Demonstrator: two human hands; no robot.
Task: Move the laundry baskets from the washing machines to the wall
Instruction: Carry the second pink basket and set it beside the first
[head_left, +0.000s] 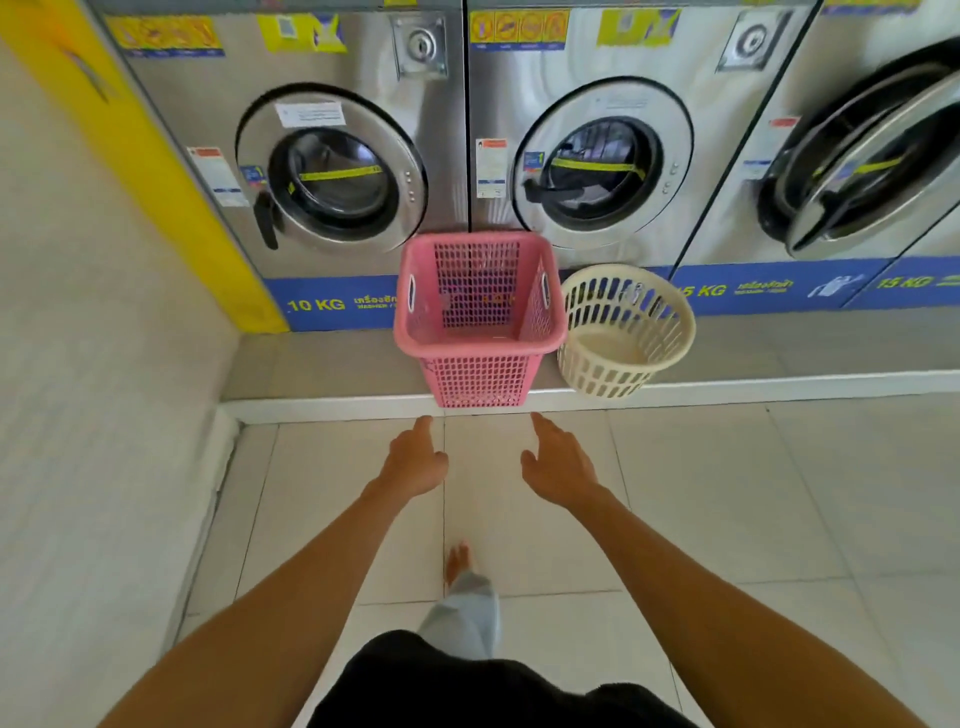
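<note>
A pink square laundry basket (480, 353) stands on the raised step in front of the washing machines, empty as far as I can see. Touching its right side is a cream round basket (670, 332), tilted a little toward me. My left hand (415, 460) and my right hand (558, 467) are stretched out side by side just below the pink basket, fingers apart, holding nothing and a short gap away from it.
Three steel front-loading washers (332, 171) line the back; the rightmost one's door (872, 171) hangs open. A tiled wall (93, 415) runs along the left, with a yellow panel (140, 156) above. A white step edge (322, 408) separates the plinth from the tiled floor. My bare foot (458, 561) is forward.
</note>
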